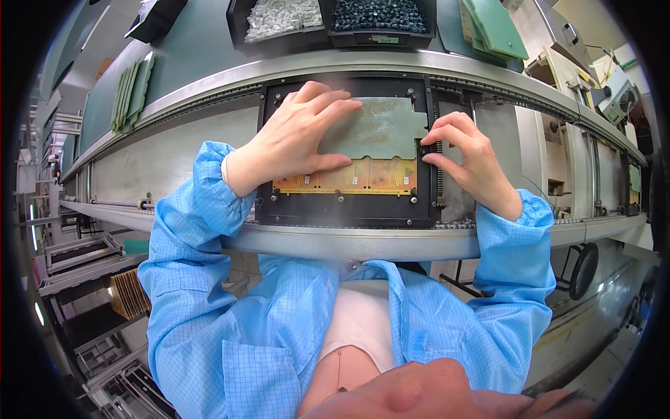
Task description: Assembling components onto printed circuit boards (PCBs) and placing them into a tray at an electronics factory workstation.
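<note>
A flat grey-green plate [382, 129] with notched edges lies over the upper part of a yellow circuit board [328, 183]. Both sit inside a black carrier frame [307, 213] on the conveyor. My left hand [296, 136] rests over the plate's left side, fingers spread toward its top edge and thumb near its lower edge. At the plate's right edge, my right hand [464, 153] has thumb and forefinger curled round a small black part [427, 149] on the frame; its exact kind is too small to tell.
Beyond the far rail [209, 85] stand a black bin of white parts [283, 19] and one of dark blue parts [379, 15]. Green sheets stack at the left [132, 94] and right [494, 28]. The near rail [349, 244] runs before my body.
</note>
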{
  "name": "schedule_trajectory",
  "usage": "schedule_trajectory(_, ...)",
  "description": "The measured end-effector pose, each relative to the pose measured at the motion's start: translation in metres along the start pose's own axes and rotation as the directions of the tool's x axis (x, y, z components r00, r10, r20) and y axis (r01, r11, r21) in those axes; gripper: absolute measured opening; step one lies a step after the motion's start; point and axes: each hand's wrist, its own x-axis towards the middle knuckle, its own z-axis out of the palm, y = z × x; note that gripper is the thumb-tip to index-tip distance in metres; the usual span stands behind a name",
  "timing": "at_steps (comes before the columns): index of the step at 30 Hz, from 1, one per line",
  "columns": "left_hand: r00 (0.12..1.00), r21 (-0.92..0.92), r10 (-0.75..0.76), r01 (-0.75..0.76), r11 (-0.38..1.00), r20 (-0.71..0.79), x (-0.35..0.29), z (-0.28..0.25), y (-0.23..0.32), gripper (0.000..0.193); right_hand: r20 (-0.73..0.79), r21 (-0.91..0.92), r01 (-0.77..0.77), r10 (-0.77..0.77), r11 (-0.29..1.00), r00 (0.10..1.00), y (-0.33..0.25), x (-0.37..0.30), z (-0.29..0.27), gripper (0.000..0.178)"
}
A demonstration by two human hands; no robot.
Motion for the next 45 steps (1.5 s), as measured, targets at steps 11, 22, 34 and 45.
schedule_trajectory(11, 0.999, -0.043, -0.014, 0.012, 0.999, -0.052, 0.001, 0.003, -0.003, 0.077, -0.043, -0.08, 0.208, -0.212, 0.975, 0.976, 0.01, 0.005, 0.007, 0.016)
schedule_trajectory(22, 0.998, -0.072, -0.012, 0.007, 0.997, -0.065, 0.004, 0.004, -0.004, 0.08, -0.067, -0.001, 0.054, -0.054, 0.999, 0.996, 0.011, 0.0, 0.009, 0.011)
schedule_trajectory(34, 0.978, -0.068, 0.054, -0.068, 0.995, -0.2, 0.004, 0.002, -0.007, 0.077, -0.047, -0.092, 0.06, -0.064, 0.994, 0.997, -0.008, 0.014, -0.032, 0.014)
schedule_trajectory(45, 0.958, -0.172, -0.156, 0.116, 0.978, -0.239, -0.047, -0.004, -0.029, 0.074, 0.265, -0.399, 0.166, -0.06, 0.902, 0.962, -0.027, 0.05, -0.009, 0.081)
